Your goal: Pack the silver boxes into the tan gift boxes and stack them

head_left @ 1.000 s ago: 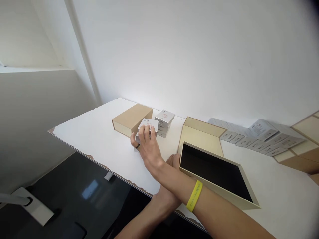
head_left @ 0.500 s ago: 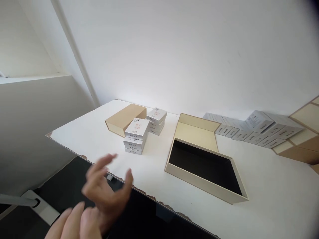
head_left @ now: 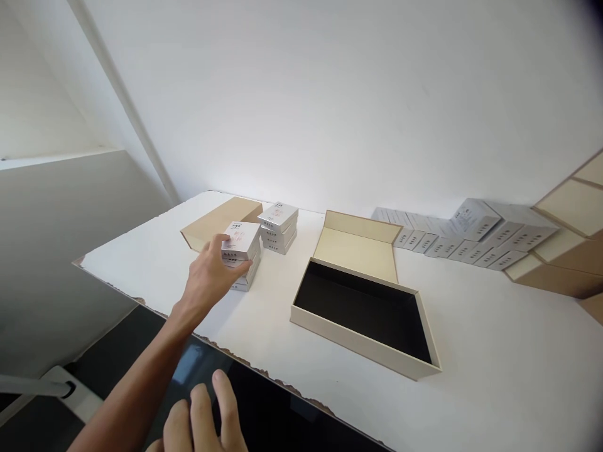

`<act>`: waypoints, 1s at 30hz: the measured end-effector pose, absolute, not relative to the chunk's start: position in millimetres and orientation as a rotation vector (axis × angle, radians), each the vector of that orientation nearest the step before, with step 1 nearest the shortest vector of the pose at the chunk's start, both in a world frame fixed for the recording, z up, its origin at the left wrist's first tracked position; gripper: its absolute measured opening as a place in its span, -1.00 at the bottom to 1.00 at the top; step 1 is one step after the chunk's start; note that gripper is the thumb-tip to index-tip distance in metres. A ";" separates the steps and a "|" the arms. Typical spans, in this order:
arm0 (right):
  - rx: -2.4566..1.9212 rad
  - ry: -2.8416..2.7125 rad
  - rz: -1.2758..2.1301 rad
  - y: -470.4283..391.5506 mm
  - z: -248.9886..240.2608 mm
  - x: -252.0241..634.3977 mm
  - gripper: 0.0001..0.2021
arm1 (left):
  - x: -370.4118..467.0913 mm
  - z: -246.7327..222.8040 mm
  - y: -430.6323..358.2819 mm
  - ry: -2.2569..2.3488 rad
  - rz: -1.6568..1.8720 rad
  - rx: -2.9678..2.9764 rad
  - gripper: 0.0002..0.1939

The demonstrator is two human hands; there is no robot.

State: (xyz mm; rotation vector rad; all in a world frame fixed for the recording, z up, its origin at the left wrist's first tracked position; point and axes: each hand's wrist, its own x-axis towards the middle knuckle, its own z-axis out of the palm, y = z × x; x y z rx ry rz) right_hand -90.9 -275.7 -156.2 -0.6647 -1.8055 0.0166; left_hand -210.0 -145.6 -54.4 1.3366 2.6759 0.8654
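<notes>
My left hand reaches onto the table, its fingers and thumb around the top white box of the nearer stack. Down at the bottom edge, in front of the table, my right hand holds nothing and has its fingers apart. A second stack of small white boxes stands just behind the first. Left of the stacks lies a closed tan box. An open cream box with a black inside sits at the middle, its lid folded back toward the wall.
Rows of white boxes line the wall at the right, beside several stacked tan and cream boxes. The white table has a chipped front edge. A grey metal bar is at the lower left.
My left hand has moved forward from above the table edge to the nearer stack and taken hold of its top box. My right hand has moved right, and the view has shifted slightly.
</notes>
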 end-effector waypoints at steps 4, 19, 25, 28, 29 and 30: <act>-0.634 -1.994 0.069 -256.5 -145.5 -71.1 -0.86 | -207.3 -61.4 -148.4 2.695 0.968 1.306 -0.45; -0.387 -2.268 0.227 -223.4 -106.3 -27.9 -0.65 | -200.2 -61.7 -143.6 2.721 1.250 1.323 -0.50; -0.393 -2.236 0.285 -225.8 -111.3 -28.6 -0.65 | -211.3 -61.8 -164.2 2.630 1.263 1.256 -0.50; -0.371 -2.215 0.290 -230.1 -116.6 -34.1 -0.66 | -213.8 -64.6 -168.1 2.548 1.223 1.225 -0.40; -0.368 -2.213 0.297 -231.5 -118.7 -36.0 -0.65 | -213.8 -65.6 -167.8 2.536 1.228 1.221 -0.38; -0.368 -2.218 0.310 -232.5 -120.3 -37.1 -0.64 | -214.1 -66.6 -166.9 2.527 1.237 1.217 -0.38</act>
